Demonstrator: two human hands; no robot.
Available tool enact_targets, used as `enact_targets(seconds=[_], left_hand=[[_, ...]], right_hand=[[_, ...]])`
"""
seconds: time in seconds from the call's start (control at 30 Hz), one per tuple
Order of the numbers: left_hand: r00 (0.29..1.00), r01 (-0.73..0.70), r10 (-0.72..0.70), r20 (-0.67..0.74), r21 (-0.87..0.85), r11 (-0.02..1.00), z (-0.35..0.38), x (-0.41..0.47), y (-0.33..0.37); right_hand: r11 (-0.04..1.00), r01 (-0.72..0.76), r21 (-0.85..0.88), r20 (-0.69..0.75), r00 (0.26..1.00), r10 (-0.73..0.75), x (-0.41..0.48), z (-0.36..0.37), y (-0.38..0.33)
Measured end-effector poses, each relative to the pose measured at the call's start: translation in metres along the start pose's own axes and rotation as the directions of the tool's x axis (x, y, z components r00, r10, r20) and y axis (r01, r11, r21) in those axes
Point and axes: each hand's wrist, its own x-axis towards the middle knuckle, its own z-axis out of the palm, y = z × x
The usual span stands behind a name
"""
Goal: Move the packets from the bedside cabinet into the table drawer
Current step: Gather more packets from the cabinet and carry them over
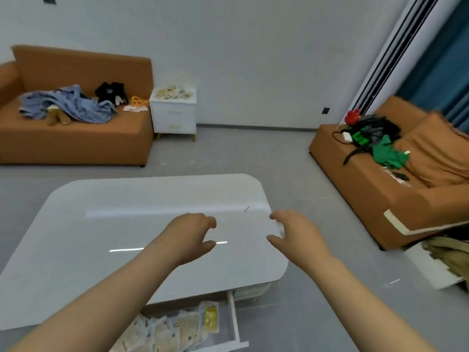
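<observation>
Hands: the left hand [193,237] and the right hand [294,235] are held side by side above the near right part of the table [101,237]. The fingers are loosely curled and nothing is gripped in either. Whether the tabletop is touched cannot be told.

Packets, first lot [172,94]: a loose heap is laid on top of the bedside cabinet [173,115]. It lies far across the floor, beyond both hands and slightly to their left, well apart from them. The cabinet is set against the far wall, just beside the right end of the left sofa [76,143].

Packets, second lot [177,329]: these are spread flat in the open drawer [234,323], under the near edge of the table and between the forearms. A yellow one is placed at the right end.

Step in hand: a trip to the cabinet for a further load is judged to be due, the task being partly done.

Handling: the drawer is best kept open. The heap is best squared into a flat stack and clasped from both sides, since slippery wrappers are likely to be shed from a one-handed grab. The stack is then to be laid over the flat ones so that the drawer can be shut.
</observation>
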Motion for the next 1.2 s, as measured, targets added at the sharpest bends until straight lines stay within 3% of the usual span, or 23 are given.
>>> enact_targets(seconds=[0.23, 0.4, 0.57, 0.97, 1.2], left_hand=[[0.935, -0.236, 0.24, -0.26, 0.049, 0.971, -0.088, 0.043, 0.191], [0.821, -0.373, 0.395, -0.413, 0.137, 0.918, -0.156, 0.065, 0.306], [0.704, -0.462, 0.484, -0.519, 0.182, 0.868, -0.204, 0.089, 0.387], [0.523, -0.552, 0.561, -0.641, 0.247, 0.796, -0.259, 0.222, 0.471], [0.491, -0.543, 0.549, -0.676, 0.255, 0.8, -0.285, 0.332, 0.49]], right_hand=[[0.997, -0.059, -0.044, -0.322, 0.946, 0.042, -0.062, -0.152, 0.131], [0.993, -0.117, -0.027, -0.563, 0.822, 0.082, -0.108, -0.252, 0.194], [0.987, -0.159, -0.032, -0.672, 0.734, 0.097, -0.132, -0.317, 0.248], [0.977, -0.203, -0.07, -0.776, 0.626, 0.074, -0.063, -0.399, 0.353], [0.977, -0.191, -0.099, -0.774, 0.632, 0.045, 0.03, -0.429, 0.415]])
